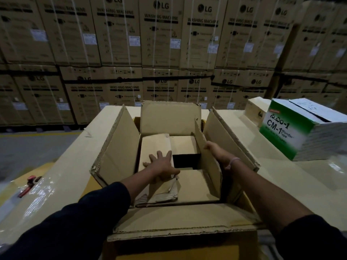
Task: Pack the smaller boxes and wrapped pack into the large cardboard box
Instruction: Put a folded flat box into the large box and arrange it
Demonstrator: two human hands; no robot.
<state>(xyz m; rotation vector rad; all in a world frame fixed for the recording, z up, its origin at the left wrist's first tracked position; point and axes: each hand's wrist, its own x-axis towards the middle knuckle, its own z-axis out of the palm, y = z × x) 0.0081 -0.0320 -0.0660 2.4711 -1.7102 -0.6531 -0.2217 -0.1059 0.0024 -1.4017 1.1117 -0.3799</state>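
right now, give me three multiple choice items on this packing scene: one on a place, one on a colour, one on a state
1. Where is the left hand?
A. flat on a smaller box inside the large cardboard box
B. on the tape carton
C. on the floor

2. What colours is the CM-1 Wonder Tape carton?
A. red and black
B. green and white
C. blue

3. How are the large box's flaps?
A. taped shut
B. cut off
C. open

Answers: 1 A, fingers spread on the box top; 2 B, green printed panel, white sides; 3 C, the right hand grips the right inner flap.

The large cardboard box [120, 147] is plain tan, its smaller boxes [155, 145] the same tan; the tape carton [293, 132] is green and white with black lettering; a red tool [28, 184] lies on the glossy cream worktop [65, 166]; sleeves [75, 222] dark navy; wristband [232, 162] pink.
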